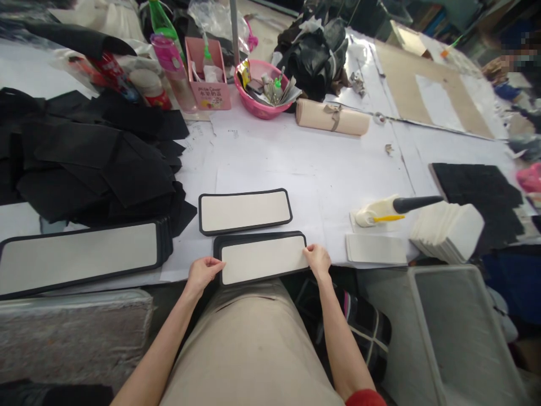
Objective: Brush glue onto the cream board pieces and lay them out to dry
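Note:
At the table's front edge lies a stack of black-bordered panels, its top panel (264,259) off-white with rounded corners. My left hand (205,274) pinches the left end of that panel, thumb and fingers together. At its right end, my right hand (318,260) grips the edge the same way. Just behind is another black-bordered panel (245,212), lying flat and touched by neither hand. A longer stack of similar panels (80,256) rests to the left, below a heap of black fabric pieces (97,158).
To the right are a glue container with a brush (372,214), off-white strips (376,248), a stack of white pieces (448,231) and black sheets (477,197). A pink basin (262,107), pink box (211,96) and beige roll (332,117) stand behind. A grey bin (460,316) sits below.

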